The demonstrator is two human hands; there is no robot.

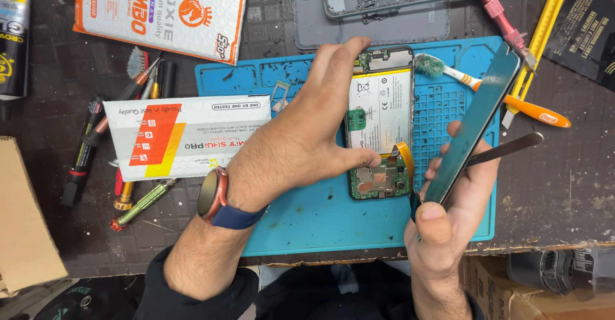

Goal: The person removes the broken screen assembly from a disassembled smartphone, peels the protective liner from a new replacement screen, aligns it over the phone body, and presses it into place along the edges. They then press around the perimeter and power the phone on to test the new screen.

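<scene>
Head camera looks down on an opened phone [379, 124], battery and boards bared, lying on a blue work mat [320, 221]. At its nine o'clock the left hand [307, 134] spreads across it, fingertips and thumb pinning its edge. At its three o'clock the right hand [448, 214] pinches a detached screen panel [477, 118], tilted on edge, with a metal spudger [506, 148] behind it.
</scene>
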